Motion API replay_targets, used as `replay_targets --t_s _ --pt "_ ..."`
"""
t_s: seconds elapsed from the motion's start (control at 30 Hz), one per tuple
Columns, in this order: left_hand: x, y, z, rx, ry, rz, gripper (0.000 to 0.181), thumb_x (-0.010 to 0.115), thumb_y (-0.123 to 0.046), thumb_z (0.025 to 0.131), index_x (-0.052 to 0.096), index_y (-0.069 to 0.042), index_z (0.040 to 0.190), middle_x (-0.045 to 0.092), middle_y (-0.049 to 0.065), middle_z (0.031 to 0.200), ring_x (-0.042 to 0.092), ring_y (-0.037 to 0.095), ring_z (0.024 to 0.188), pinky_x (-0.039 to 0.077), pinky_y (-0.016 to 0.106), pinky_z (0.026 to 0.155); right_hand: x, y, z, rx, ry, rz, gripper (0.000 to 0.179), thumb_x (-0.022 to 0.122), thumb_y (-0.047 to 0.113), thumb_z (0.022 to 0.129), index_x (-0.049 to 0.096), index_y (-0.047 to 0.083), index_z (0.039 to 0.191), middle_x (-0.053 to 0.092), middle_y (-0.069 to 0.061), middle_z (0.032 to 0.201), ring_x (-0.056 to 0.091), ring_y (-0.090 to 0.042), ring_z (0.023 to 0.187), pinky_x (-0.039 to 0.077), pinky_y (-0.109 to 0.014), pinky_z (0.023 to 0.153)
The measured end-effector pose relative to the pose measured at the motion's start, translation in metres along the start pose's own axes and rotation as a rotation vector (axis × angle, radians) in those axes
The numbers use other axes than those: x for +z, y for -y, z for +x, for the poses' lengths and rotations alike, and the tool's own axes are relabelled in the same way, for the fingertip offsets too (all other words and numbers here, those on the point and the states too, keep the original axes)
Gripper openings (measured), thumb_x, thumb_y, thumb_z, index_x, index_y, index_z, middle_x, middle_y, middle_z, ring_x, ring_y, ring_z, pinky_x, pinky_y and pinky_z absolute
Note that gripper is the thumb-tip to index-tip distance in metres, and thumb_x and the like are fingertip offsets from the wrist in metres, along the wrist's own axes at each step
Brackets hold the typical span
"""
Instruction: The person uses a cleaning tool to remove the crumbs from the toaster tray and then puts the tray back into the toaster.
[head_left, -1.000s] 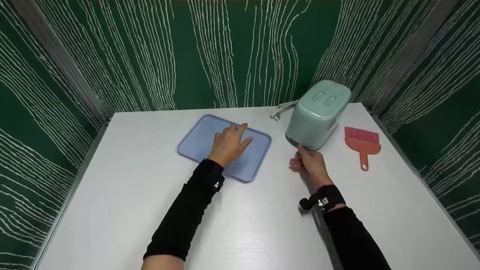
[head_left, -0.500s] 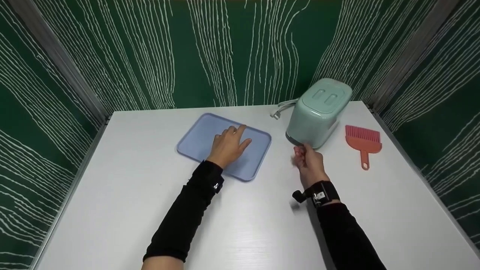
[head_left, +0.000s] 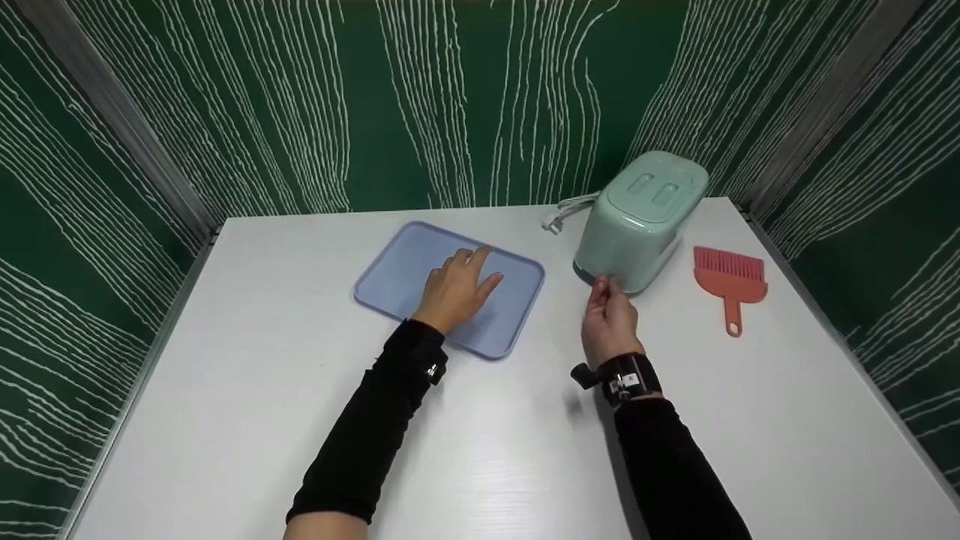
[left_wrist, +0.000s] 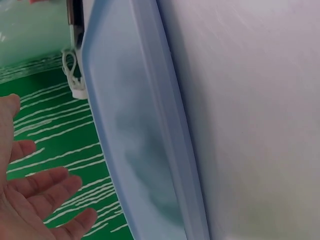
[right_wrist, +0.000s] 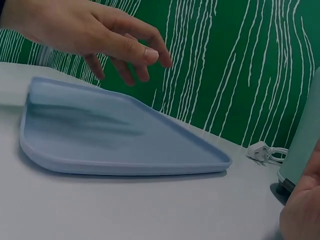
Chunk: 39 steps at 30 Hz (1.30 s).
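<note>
In the head view a pale green toaster point(head_left: 639, 225) stands at the back right of the white table, its lid or top facing up. My right hand point(head_left: 610, 321) is at the toaster's lower near end, palm turned partly up, with thumb and curled fingertips pinching there. The small part between them is hidden by the fingers. My left hand point(head_left: 452, 289) hangs over a light blue rectangular tray point(head_left: 390, 277), fingers spread and relaxed, holding nothing. From the right wrist view, that left hand point(right_wrist: 112, 42) is clear above the tray point(right_wrist: 150, 150).
To the right of the toaster lies an orange-red mini dustpan point(head_left: 730, 286) with a bristled brush. A white cord and plug point(head_left: 555, 223) rest behind the toaster's left side. Green walls with white lines enclose the table point(head_left: 480, 450) at the back and both sides.
My right hand has turned its palm upward at the toaster, its wrist swinging left and its fingers drawing together with the thumb. My left hand has barely moved.
</note>
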<state>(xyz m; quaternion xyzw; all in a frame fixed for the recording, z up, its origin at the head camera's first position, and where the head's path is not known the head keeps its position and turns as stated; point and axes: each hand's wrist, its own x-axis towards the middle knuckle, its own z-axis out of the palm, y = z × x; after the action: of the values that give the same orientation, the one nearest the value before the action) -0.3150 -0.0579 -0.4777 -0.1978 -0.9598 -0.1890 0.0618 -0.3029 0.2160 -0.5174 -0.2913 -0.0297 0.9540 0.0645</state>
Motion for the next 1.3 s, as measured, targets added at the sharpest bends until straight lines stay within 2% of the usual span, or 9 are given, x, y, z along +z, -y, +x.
replay_targets --t_s 0.07,0.2,0.43,0.6,0.73,0.9,1.03,1.3 --pt "-0.001 0.001 0.000 -0.002 0.003 -0.018 0.060 0.049 -0.049 0.114 0.047 -0.013 0.161 0.059 0.023 0.152 0.063 0.041 0.136 0.056 0.060 0.104 0.000 -0.002 0.001 -0.038 0.002 -0.048 0.005 0.057 0.006 0.110 0.057 0.002 0.112 0.063 -0.007 0.093 0.065 -0.013 0.073 0.057 -0.017 0.063" --pt "-0.001 0.005 -0.001 -0.011 0.004 -0.046 0.060 0.050 -0.048 0.114 0.047 -0.013 0.162 0.059 0.023 0.151 0.062 0.040 0.137 0.056 0.059 0.105 -0.001 -0.008 0.003 -0.118 -0.009 -0.220 0.011 0.055 0.012 0.111 0.057 0.001 0.111 0.061 -0.005 0.088 0.065 -0.009 0.070 0.057 -0.014 0.062" --pt "0.000 0.008 -0.001 -0.031 0.005 -0.068 0.060 0.049 -0.048 0.114 0.047 -0.012 0.162 0.059 0.022 0.152 0.061 0.039 0.138 0.055 0.059 0.107 -0.002 -0.010 -0.001 -0.167 -0.045 -0.434 0.018 0.051 0.018 0.113 0.057 0.001 0.111 0.067 -0.005 0.075 0.067 -0.009 0.064 0.057 -0.015 0.059" --pt "0.000 0.009 -0.002 -0.041 -0.025 -0.072 0.059 0.051 -0.047 0.114 0.049 -0.012 0.160 0.060 0.022 0.150 0.063 0.040 0.135 0.056 0.059 0.104 -0.004 -0.013 -0.003 -0.245 -0.083 -0.636 0.031 0.044 0.024 0.116 0.064 0.000 0.112 0.072 -0.002 0.071 0.068 -0.007 0.063 0.057 -0.016 0.060" --pt "0.000 0.012 -0.005 -0.061 -0.045 -0.059 0.058 0.052 -0.047 0.113 0.050 -0.012 0.159 0.061 0.022 0.149 0.064 0.040 0.133 0.057 0.061 0.100 -0.005 -0.019 0.000 -0.316 -0.078 -0.764 0.039 0.037 0.025 0.118 0.063 -0.003 0.112 0.071 0.001 0.065 0.068 -0.004 0.058 0.058 -0.016 0.061" --pt "-0.001 0.014 -0.006 -0.064 -0.057 -0.075 0.059 0.053 -0.047 0.113 0.051 -0.010 0.159 0.061 0.023 0.149 0.064 0.042 0.132 0.057 0.063 0.098 -0.005 -0.024 0.004 -0.383 -0.088 -0.792 0.041 0.036 0.025 0.118 0.063 -0.005 0.109 0.070 0.002 0.060 0.066 -0.002 0.053 0.057 -0.015 0.058" --pt "-0.002 0.013 -0.005 -0.068 -0.066 -0.095 0.060 0.053 -0.048 0.112 0.051 -0.010 0.159 0.060 0.024 0.150 0.064 0.042 0.132 0.057 0.063 0.099 -0.002 -0.026 0.003 -0.366 -0.110 -0.771 0.042 0.040 0.028 0.118 0.065 -0.003 0.106 0.070 0.002 0.061 0.066 -0.002 0.052 0.056 -0.015 0.057" --pt "-0.004 0.013 -0.006 -0.073 -0.051 -0.091 0.061 0.052 -0.049 0.113 0.049 -0.010 0.160 0.059 0.024 0.151 0.063 0.042 0.134 0.057 0.062 0.099 -0.003 -0.027 0.000 -0.353 -0.087 -0.670 0.033 0.047 0.022 0.115 0.067 -0.004 0.108 0.072 0.001 0.063 0.066 -0.003 0.052 0.056 -0.016 0.056"
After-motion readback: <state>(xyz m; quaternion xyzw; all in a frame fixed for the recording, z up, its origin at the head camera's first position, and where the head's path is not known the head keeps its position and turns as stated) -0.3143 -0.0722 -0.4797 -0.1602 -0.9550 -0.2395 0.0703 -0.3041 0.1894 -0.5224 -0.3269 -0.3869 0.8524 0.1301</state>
